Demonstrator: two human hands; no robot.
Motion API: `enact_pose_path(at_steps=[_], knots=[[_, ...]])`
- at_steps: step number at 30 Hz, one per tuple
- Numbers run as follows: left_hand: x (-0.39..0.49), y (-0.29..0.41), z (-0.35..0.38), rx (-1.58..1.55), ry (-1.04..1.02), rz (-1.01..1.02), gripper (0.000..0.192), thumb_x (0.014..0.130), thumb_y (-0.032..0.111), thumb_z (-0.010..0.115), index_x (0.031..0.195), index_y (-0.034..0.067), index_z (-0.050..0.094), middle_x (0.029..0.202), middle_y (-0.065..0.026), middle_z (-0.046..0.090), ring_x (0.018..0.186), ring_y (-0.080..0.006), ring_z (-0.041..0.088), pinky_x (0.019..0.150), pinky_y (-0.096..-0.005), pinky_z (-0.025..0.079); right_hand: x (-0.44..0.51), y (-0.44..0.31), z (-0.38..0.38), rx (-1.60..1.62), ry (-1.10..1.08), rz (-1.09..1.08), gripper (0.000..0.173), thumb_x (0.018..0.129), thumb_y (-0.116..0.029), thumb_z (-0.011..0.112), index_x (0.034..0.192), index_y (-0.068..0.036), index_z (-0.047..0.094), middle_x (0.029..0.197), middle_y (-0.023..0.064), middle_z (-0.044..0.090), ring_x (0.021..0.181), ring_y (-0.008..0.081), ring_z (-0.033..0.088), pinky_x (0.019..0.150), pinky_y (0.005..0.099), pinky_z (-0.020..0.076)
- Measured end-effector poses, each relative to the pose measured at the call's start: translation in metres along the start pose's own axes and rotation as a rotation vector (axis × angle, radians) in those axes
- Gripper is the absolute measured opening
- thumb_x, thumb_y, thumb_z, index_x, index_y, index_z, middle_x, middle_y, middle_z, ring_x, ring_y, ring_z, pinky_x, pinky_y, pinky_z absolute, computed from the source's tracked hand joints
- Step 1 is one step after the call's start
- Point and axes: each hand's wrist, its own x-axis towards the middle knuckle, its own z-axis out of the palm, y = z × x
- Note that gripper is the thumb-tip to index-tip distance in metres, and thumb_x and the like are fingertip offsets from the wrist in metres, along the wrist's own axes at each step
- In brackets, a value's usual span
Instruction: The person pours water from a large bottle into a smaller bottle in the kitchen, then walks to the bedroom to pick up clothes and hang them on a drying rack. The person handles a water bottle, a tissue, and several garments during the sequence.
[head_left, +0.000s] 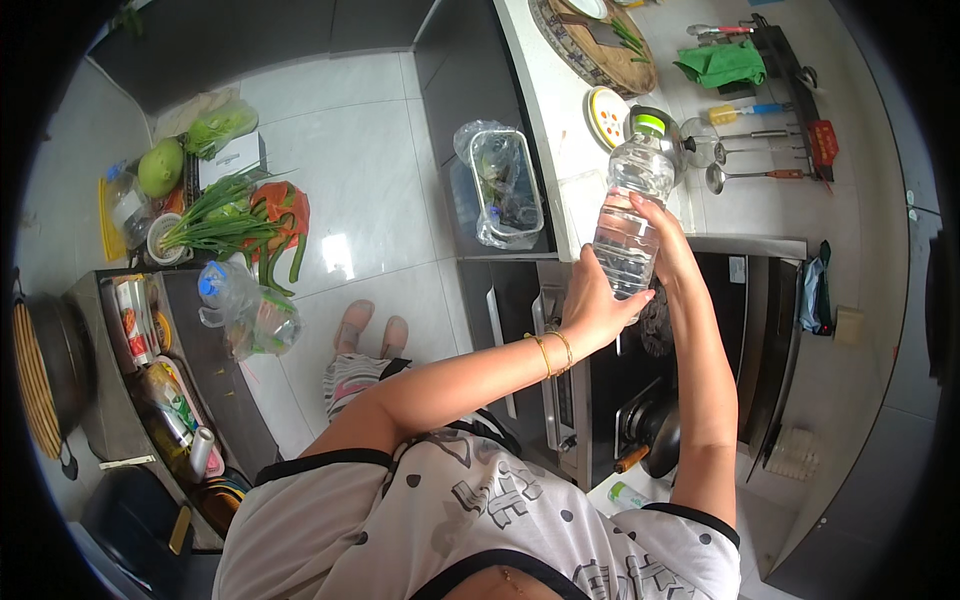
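A large clear plastic bottle (630, 214) with a green cap is held up between both hands, above the edge of the counter and stove. My left hand (596, 300) is around its lower part, with fingers and thumb spread against the plastic. My right hand (664, 236) grips its side, higher up. The bottle looks transparent; how much liquid it holds I cannot tell. Behind its neck are a dark round lid or pan, partly hidden, and a white plate (607, 118) with a yellow rim and orange dots.
Cleaver (596, 30) and green stalks lie on a round wooden board (637, 71). A bag-lined bin (538, 184) hangs on the cabinet front. A black pan (664, 442) sits on the stove. Ladles (716, 178) hang at the wall. Vegetables (225, 217) and bagged bottles (262, 315) stand left.
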Motion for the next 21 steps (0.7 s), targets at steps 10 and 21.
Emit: enact_pose_path(at_steps=[10,21], knots=[[-0.001,0.015,-0.016,-0.858,-0.421,-0.373,0.058,0.085,0.035,0.076,0.124,0.005,0.047,0.11,-0.0052,0.061,0.097,-0.0134,0.065,0.08,-0.0308,0.056,-0.004,0.005,-0.012,0.242,-0.144,0.098,0.064,0.093,-0.05,0.052,0.123,0.007,0.055,0.116,0.0258,0.063,0.097,0.031,0.066,0.085,0.0411,0.055],[0.006,0.038,-0.016,-0.813,-0.349,-0.489,0.046,0.087,0.035,0.073,0.122,0.012,0.054,0.107,-0.0026,0.065,0.084,-0.0132,0.069,0.064,-0.028,0.057,-0.002,-0.006,-0.006,0.161,0.029,0.195,0.068,0.091,-0.058,0.056,0.125,0.001,0.055,0.11,0.0191,0.066,0.092,0.0274,0.069,0.081,0.04,0.0572]])
